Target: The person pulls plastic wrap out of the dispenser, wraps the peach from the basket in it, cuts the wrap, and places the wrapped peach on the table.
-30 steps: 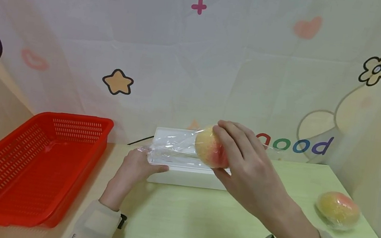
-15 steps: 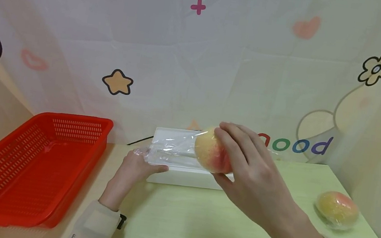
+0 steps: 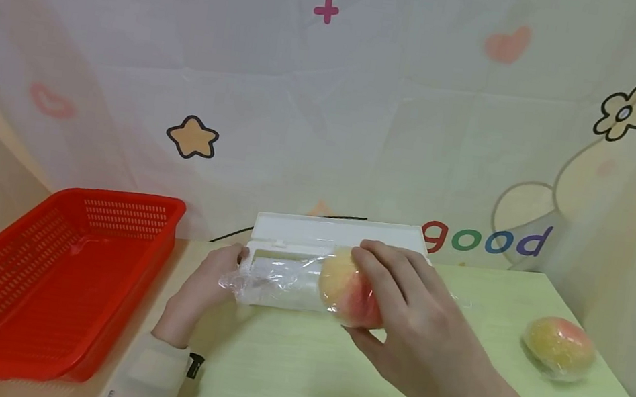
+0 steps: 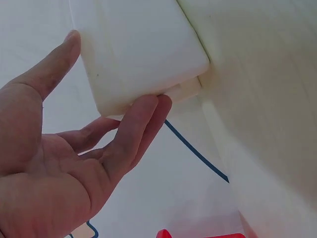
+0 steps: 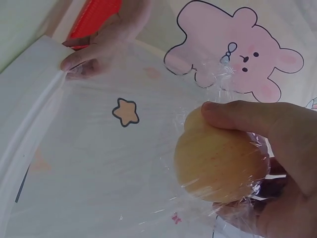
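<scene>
My right hand [image 3: 427,332] grips a yellow-and-red peach [image 3: 345,287] wrapped in clear film, held in front of the white box. From the peach, a sheet of clear film [image 3: 282,278] stretches left across the box's front. The box [image 3: 289,228] stands with its lid raised. At its left end, my left hand [image 3: 205,284] holds it; in the left wrist view, the thumb and fingertips of this hand [image 4: 64,163] touch the box [image 4: 138,49]. The right wrist view shows the peach [image 5: 213,158] between thumb and fingers of my right hand [image 5: 290,153].
A red perforated basket [image 3: 44,296] stands at the left. Another film-wrapped peach [image 3: 559,348] lies near the table's right edge. Behind the box hangs a light curtain [image 3: 365,124] with printed pictures, and a thin black cord [image 3: 231,234] runs by the box.
My right hand has lowered the peach to the box's front, and the film has come down with it. The raised lid is now visible along its width. My left hand has shifted slightly left.
</scene>
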The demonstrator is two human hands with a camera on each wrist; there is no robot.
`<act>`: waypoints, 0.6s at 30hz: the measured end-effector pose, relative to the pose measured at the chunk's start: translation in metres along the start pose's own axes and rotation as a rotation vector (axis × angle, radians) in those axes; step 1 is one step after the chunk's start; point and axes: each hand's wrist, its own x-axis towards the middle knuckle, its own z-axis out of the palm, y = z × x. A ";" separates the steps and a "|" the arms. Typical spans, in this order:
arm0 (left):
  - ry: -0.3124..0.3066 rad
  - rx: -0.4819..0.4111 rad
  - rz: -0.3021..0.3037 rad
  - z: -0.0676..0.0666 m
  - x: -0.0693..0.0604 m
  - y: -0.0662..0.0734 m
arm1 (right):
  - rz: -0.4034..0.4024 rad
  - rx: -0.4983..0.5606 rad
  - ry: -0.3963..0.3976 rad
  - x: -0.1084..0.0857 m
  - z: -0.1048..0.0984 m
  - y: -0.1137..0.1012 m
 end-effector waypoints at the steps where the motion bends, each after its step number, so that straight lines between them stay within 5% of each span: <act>1: -0.010 -0.006 0.001 -0.001 0.000 -0.001 | -0.002 0.000 -0.003 -0.001 0.000 -0.001; 18: -0.041 -0.070 -0.018 -0.009 -0.005 -0.001 | 0.075 0.038 -0.175 -0.021 0.008 -0.013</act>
